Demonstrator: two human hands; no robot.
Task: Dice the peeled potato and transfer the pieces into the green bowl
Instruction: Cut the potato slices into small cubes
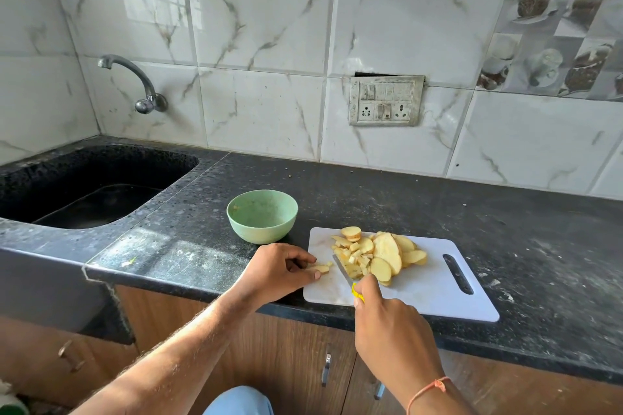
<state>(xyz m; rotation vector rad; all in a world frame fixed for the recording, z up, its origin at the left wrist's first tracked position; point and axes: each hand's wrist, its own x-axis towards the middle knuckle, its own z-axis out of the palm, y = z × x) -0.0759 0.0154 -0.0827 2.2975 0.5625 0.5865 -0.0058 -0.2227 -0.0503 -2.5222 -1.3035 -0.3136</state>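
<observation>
Loads of pale yellow potato (377,253) on the white cutting board (431,293) right now, and it's a proper mix: fat oval slices leaning on each other toward the right side of the heap, a round end cap sitting at the far edge, and a scatter of small chunky cubes on the left side of the pile. Cut faces look moist and creamy, with slightly darker rims. The left hand (276,269) has its fingers curled, pinching a little strip of potato (320,268) at the board's left edge, a bit apart from the main heap. The right hand (387,317) is wrapped round the yellow handle of a knife (344,271), blade angled up and to the left with its tip right beside the diced bits. There's an orange thread on that wrist. The green bowl (262,216) sits on the dark speckled counter (505,229) just behind the board's left corner, with nothing much in it, just some smudges inside. A black sink (84,185) is off to the left with a tap (135,84) on the tiled wall above it.
</observation>
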